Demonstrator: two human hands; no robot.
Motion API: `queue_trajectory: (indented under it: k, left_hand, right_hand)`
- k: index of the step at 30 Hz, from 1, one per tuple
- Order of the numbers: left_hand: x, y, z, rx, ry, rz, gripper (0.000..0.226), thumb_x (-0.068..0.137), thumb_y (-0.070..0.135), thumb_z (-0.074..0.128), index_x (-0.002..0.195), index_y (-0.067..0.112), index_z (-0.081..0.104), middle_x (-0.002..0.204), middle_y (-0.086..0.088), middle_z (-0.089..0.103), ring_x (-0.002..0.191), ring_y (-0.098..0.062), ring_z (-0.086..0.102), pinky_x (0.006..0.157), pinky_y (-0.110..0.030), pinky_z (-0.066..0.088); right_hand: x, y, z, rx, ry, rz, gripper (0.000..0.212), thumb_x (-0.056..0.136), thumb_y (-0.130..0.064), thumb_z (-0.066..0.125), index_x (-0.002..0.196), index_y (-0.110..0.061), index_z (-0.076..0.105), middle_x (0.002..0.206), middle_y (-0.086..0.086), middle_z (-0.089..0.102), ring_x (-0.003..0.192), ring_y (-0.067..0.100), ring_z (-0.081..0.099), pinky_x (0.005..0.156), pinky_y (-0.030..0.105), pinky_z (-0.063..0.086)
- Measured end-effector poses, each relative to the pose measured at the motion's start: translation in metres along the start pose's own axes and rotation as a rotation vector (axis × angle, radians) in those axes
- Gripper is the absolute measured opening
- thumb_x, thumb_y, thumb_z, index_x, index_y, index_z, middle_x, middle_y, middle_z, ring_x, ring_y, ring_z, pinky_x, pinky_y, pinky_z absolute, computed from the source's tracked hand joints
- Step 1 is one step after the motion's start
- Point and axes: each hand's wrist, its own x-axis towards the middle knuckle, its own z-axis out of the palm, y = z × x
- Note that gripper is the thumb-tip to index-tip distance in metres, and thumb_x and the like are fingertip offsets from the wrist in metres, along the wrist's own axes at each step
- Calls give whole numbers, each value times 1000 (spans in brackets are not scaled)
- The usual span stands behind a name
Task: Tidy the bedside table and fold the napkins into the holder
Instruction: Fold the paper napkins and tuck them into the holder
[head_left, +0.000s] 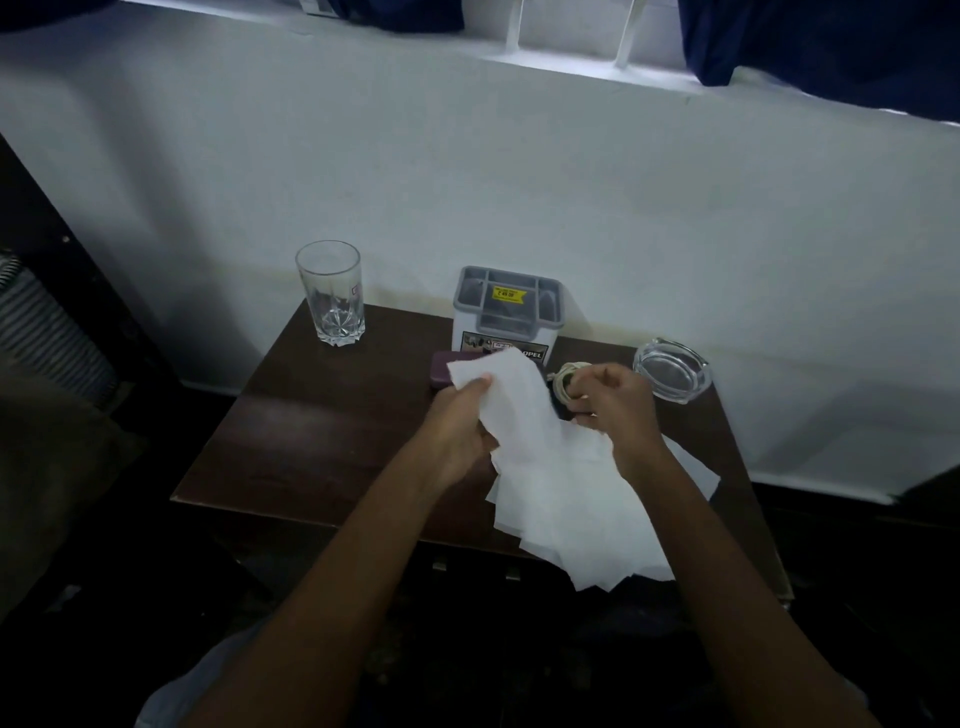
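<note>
White paper fills the centre of the frame as a person works at a dark wooden bedside table (311, 415); the left hand (457, 431) pinches a napkin (514, 400) near its upper left corner, thumb on top, holding it raised over a heap of loose napkins (582, 514) that spills over the table's lower right edge; the right hand (618, 410) curls its fingers at the sheet's right side, though whether it grips the paper cannot be told; behind, at centre, the grey-rimmed holder (506, 312) stands upright; a purple case (447, 364) and a coiled cable (563, 382) lie just before it; a drinking glass (331, 293) stands left, a glass ashtray (671, 369) right.
</note>
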Motion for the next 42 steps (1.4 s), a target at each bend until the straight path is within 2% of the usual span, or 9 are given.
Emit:
queue_trajectory:
  k: [5,8,11,15,19,29,35,39,42]
  left_hand:
    - [10,9,-12,-43,288,112,36,97,15,45,129,-2,48,123,-18,59,97,-28,56,85,-39,46]
    - [14,11,-15,-1,345,105,36,97,21,46,127,1,50,106,-13,59,94,-27,54,83,-36,44]
    - [16,11,-13,19,336,81,35,97,22,46,126,3,51,104,-12,60,95,-27,53,87,-38,44]
    - [16,9,-13,46,302,86,35,97,22,45,127,3,51,98,-9,58,95,-27,53,85,-37,44]
    - [17,9,-14,89,294,103,30,97,23,44,122,9,52,103,-9,56,94,-26,53,81,-35,43]
    - [12,3,-5,-140,-18,13,41,98,29,39,131,8,51,124,-13,61,109,-29,59,90,-40,47]
    - [2,3,8,-276,-213,46,39,98,35,31,111,13,60,101,-8,70,95,-24,63,87,-37,47]
    - [2,2,7,-393,-216,-22,71,89,67,20,125,16,55,121,-11,63,109,-27,58,93,-41,42]
    - [-3,4,14,-404,-231,-34,60,94,54,32,138,15,43,125,-10,58,110,-25,55,93,-40,42]
  right_hand:
    - [14,30,-21,-789,-263,-194,12,81,-1,61,85,-5,72,85,7,68,76,15,58,72,22,42]
    - [15,45,-21,-997,-465,-230,14,75,-8,71,88,-11,71,98,10,68,90,20,57,83,26,37]
    - [18,53,-19,-1079,-423,-271,19,72,-13,74,69,-27,60,90,2,66,97,26,56,88,35,43]
    - [15,44,-21,-937,-375,-251,35,71,-3,71,55,-28,52,66,-10,59,80,18,58,77,32,50]
    - [5,14,-30,-600,-434,-193,29,69,9,70,60,-14,58,64,2,61,55,0,55,63,18,45]
    - [-17,-45,-31,280,-377,-95,25,63,8,68,65,-13,54,58,-3,63,55,12,57,52,19,46]
    - [-21,-31,5,327,-19,-14,29,69,9,67,58,-14,56,67,3,56,69,20,51,62,29,42]
    - [-26,-26,17,179,103,-5,24,73,6,67,64,-12,54,69,-1,56,67,11,50,62,22,43]
    - [-26,-25,18,133,99,-22,25,75,5,67,65,-14,53,70,-2,56,67,8,50,62,21,42]
